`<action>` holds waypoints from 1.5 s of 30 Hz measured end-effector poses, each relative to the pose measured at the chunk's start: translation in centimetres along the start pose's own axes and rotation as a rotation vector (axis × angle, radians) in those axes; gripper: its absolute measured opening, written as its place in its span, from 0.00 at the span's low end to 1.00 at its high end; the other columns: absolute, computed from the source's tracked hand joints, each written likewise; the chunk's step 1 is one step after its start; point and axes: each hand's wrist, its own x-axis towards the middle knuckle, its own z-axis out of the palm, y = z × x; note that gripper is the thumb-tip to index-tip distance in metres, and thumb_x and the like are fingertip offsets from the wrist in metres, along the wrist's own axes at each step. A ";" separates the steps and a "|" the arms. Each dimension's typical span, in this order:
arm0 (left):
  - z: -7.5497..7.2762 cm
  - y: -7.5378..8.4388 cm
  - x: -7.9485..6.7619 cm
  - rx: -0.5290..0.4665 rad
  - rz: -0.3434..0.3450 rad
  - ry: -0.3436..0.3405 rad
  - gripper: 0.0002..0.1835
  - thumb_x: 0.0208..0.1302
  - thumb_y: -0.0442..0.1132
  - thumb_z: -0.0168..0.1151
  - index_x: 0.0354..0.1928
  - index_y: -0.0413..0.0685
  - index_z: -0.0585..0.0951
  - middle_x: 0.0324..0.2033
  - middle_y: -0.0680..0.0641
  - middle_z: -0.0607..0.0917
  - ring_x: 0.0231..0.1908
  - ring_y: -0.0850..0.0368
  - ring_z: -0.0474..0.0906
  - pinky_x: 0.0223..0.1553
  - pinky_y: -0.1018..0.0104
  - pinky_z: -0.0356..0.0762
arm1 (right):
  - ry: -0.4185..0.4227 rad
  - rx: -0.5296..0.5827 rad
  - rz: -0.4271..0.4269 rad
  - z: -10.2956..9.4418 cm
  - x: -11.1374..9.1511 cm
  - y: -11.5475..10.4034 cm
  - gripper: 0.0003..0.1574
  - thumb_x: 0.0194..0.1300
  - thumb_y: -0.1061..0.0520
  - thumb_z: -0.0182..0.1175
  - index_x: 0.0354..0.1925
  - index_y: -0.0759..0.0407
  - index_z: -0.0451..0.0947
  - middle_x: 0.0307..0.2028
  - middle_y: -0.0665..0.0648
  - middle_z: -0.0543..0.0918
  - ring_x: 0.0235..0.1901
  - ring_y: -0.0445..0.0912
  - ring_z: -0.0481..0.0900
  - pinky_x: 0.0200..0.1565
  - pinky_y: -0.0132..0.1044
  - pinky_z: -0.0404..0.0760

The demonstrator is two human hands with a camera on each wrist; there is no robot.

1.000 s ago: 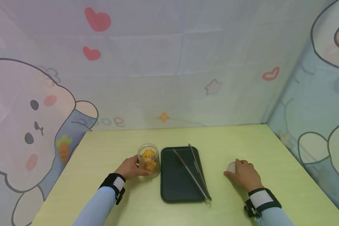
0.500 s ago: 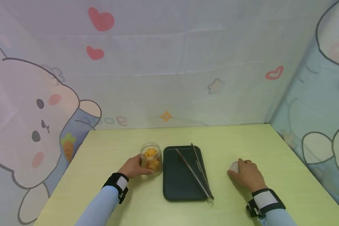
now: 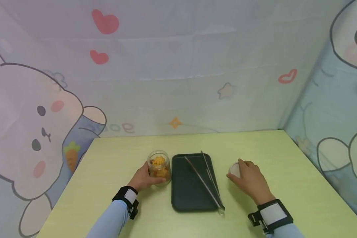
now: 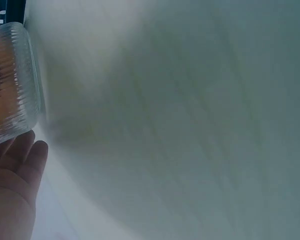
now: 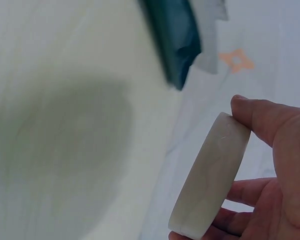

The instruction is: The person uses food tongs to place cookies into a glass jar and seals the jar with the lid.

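Note:
A clear glass jar (image 3: pixel 159 170) with yellow-orange, star-shaped snacks stands uncapped left of the dark tray (image 3: pixel 182 198). My left hand (image 3: pixel 145 178) holds it by its near left side, thumb across the front; the left wrist view shows ribbed glass (image 4: pixel 27 85) beside my fingertips (image 4: pixel 36 152). To the tray's right, my right hand (image 3: pixel 252 181) pinches a round white lid (image 3: pixel 234 169) by its rim. In the right wrist view the lid (image 5: pixel 210 175) is tilted, off the table, between thumb and fingers. Metal tongs (image 3: pixel 221 209) lie slantwise on the tray.
The pale yellow table (image 3: pixel 125 145) reaches back to a cloth backdrop (image 3: pixel 154 99) printed with hearts and cartoon animals. The tongs' joined end overhangs the tray's near right corner. The jar is close to the tray's left edge.
My right hand has raised the white lid from the table and moved it left, toward the tray. My left hand still holds the jar in place. The tray and tongs have stayed put.

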 end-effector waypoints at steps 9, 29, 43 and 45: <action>0.2 -0.1 -0.4 0.046 0.001 0.056 0.52 0.37 0.59 0.77 0.65 0.44 0.66 0.56 0.40 0.80 0.55 0.45 0.73 0.55 0.43 0.73 | 0.049 0.066 -0.086 -1.0 -0.8 -4.3 0.47 0.57 0.43 0.65 0.61 0.76 0.67 0.52 0.78 0.76 0.49 0.70 0.72 0.39 0.64 0.80; -0.7 5.3 -2.5 0.288 0.215 -0.007 0.47 0.34 0.55 0.78 0.60 0.44 0.72 0.44 0.46 0.85 0.41 0.55 0.77 0.43 0.54 0.79 | -0.011 0.149 -0.196 -2.5 -0.7 -9.6 0.47 0.57 0.40 0.64 0.64 0.69 0.66 0.56 0.72 0.75 0.50 0.62 0.73 0.39 0.58 0.81; 0.5 9.9 -3.7 0.403 0.253 -0.087 0.43 0.36 0.57 0.76 0.57 0.48 0.74 0.36 0.51 0.84 0.31 0.57 0.76 0.30 0.62 0.76 | -0.038 0.215 -0.299 -3.2 0.2 -13.0 0.47 0.58 0.39 0.63 0.65 0.66 0.66 0.57 0.71 0.74 0.51 0.60 0.72 0.44 0.55 0.80; 0.8 10.3 -3.7 0.426 0.270 -0.100 0.42 0.36 0.58 0.75 0.56 0.49 0.74 0.34 0.52 0.83 0.29 0.58 0.75 0.28 0.64 0.75 | -0.045 0.213 -0.303 -3.1 0.2 -13.2 0.47 0.58 0.39 0.63 0.65 0.66 0.65 0.57 0.71 0.74 0.51 0.59 0.73 0.43 0.55 0.80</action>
